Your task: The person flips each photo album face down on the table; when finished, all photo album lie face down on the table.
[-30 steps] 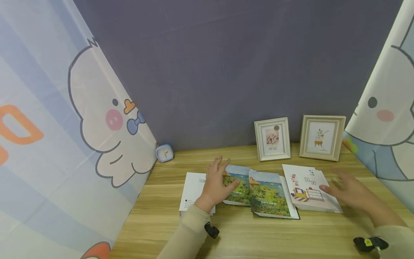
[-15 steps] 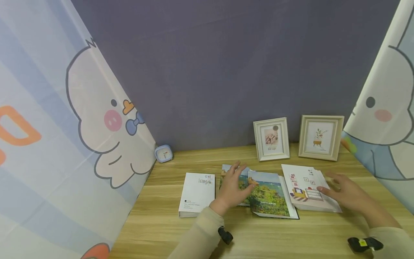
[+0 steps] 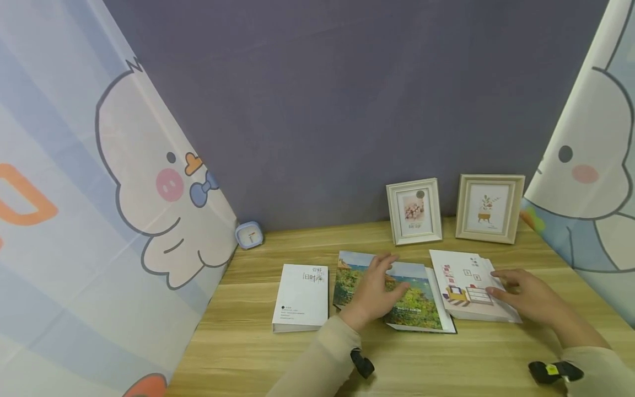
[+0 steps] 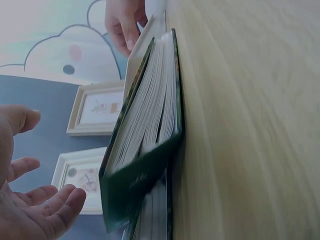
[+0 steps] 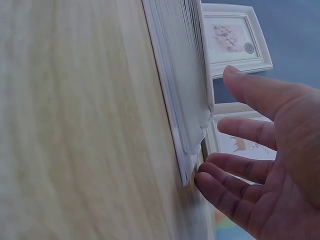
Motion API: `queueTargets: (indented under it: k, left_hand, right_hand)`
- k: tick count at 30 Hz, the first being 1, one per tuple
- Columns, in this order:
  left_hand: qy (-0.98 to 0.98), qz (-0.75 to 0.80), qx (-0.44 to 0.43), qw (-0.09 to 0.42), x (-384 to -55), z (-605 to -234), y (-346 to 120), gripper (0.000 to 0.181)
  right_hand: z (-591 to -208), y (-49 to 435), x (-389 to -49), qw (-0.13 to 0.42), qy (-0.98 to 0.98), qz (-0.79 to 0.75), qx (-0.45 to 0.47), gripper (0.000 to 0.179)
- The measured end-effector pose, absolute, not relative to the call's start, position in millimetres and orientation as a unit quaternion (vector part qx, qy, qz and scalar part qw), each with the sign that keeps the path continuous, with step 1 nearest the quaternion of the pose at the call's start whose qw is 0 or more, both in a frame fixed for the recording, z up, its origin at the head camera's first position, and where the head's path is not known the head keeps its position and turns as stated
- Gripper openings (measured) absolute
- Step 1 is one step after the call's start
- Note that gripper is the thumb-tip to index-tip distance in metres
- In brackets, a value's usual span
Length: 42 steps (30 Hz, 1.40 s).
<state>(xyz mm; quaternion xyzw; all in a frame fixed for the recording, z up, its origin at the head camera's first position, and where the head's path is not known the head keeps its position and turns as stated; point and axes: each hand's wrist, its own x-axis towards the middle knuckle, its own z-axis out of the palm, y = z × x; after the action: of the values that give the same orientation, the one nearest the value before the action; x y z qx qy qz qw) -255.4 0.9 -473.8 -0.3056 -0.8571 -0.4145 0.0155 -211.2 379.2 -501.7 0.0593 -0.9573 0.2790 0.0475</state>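
Note:
My left hand [image 3: 374, 298] hovers over two photo albums printed with a seaside garden painting, its fingers spread and holding nothing. The right-hand one of these albums [image 3: 416, 303] overlaps its neighbour [image 3: 349, 275]; its page block and green spine [image 4: 137, 180] face the left wrist camera. Beside them lies a white album [image 3: 461, 284] with a drawn living room on its cover. At that album's right side is my right hand [image 3: 533, 300], thumb over the cover's edge in the head view. In the right wrist view its relaxed fingers [image 5: 235, 195] stand just off the page edges.
Another white album [image 3: 300, 298] with printed characters lies to the left on the wooden table [image 3: 238, 353]. Behind stand a white picture frame [image 3: 392, 220] and a cream frame [image 3: 461, 209] against the grey backdrop. A small blue clock [image 3: 249, 236] sits at the back left corner.
My left hand has moved right, from between the left white album and the painted albums to over both painted albums. The right hand has come slightly closer to the living-room album's edge.

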Motion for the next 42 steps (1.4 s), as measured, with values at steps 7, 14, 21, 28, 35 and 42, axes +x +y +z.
queueTargets:
  k: [7,14,21,28,35,42]
  left_hand:
    - [-0.823,-0.477,-0.307,-0.034,-255,-480,16,0.057]
    - [-0.798,-0.519,-0.297,-0.073,-254,-485,26,0.056]
    - [-0.794,-0.526,-0.287,-0.106,-254,-489,35,0.056]
    - [-0.779,-0.542,-0.274,-0.154,-252,-491,43,0.056]
    - [-0.784,-0.538,-0.262,-0.165,-249,-490,49,0.057]
    - [-0.777,-0.546,-0.25,-0.188,-247,-488,59,0.059]
  right_hand:
    - [-505,381,-212,0.038,-0.958,0.279,0.045,0.065]
    - [-505,380,-211,0.034,-0.958,0.282,0.04,0.063]
    - [-506,380,-210,0.034,-0.957,0.285,0.035,0.066]
    - [-505,378,-209,0.036,-0.956,0.289,0.033,0.065]
    - [-506,378,-206,0.042,-0.953,0.297,0.038,0.063]
    - [-507,380,-206,0.038,-0.952,0.303,0.035,0.063]
